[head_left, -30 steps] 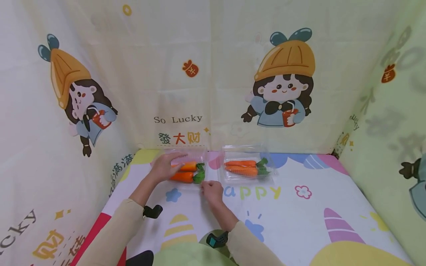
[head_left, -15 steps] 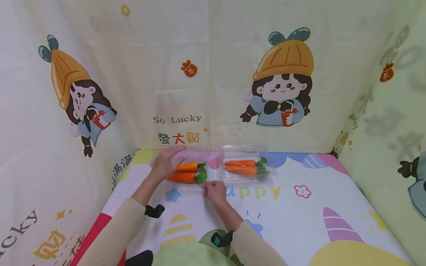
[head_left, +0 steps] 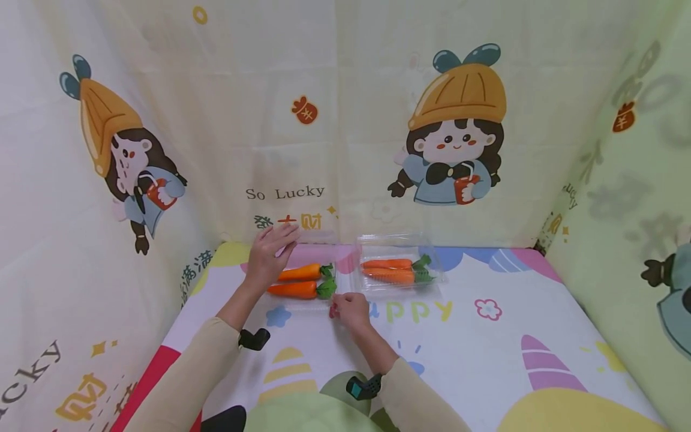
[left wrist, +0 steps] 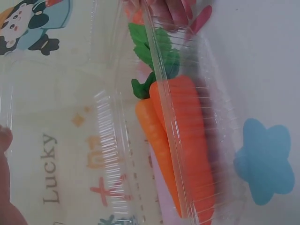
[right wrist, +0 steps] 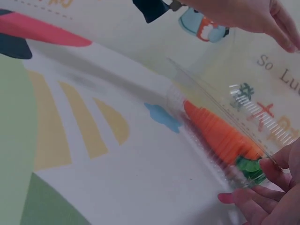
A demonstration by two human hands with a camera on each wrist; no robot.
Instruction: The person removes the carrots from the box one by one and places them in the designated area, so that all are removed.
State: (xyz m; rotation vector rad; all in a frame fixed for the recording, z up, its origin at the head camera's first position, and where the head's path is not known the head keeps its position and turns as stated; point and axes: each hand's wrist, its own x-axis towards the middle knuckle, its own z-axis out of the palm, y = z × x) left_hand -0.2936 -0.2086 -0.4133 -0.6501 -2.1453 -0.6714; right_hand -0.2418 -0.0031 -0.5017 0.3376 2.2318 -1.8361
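Observation:
A clear plastic clamshell box (left wrist: pixel 213 108) lies at the back of the table, left of centre, with two carrots (head_left: pixel 294 290) side by side in it. Their green leafy tops (head_left: pixel 326 289) point right. The clear hinged lid (left wrist: pixel 110 154) stands raised behind the carrots. At the lid's free edge my left hand (head_left: pixel 272 257) holds on, its fingertips (left wrist: pixel 4 138) just showing in the left wrist view. My right hand (head_left: pixel 351 311) pinches the box's near right corner, thumb (right wrist: pixel 275 172) over the rim and the other fingers lower, beside the leaves.
Just right stands a second clear box (head_left: pixel 399 289) with two more carrots (head_left: pixel 388 275) under clear plastic. A printed cloth (head_left: pixel 464 360) covers the table. Printed fabric walls (head_left: pixel 367 132) rise close behind the boxes and at both sides.
My left hand has moved up and back from over the carrots, raising the lid and uncovering more of them. The right hand stays at the box corner, shifted slightly right.

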